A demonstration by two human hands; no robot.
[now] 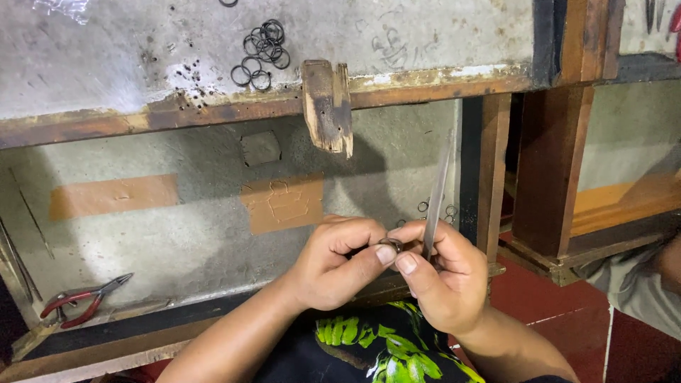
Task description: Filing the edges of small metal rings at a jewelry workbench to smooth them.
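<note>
Between both hands — file (436, 191) points upward.

Small dark metal ring (391, 245), pinched at fingertips, slim grey metal file (435, 195) upright, just beside it

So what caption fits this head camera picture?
Left hand pinches a small ring; right hand holds a file.

The small ring (391, 245) is mostly hidden between the fingers of both hands. At three o'clock another person's arm (663, 273) is cut off by the edge. At twelve o'clock one loose ring (228, 3) is cut off too.
</note>
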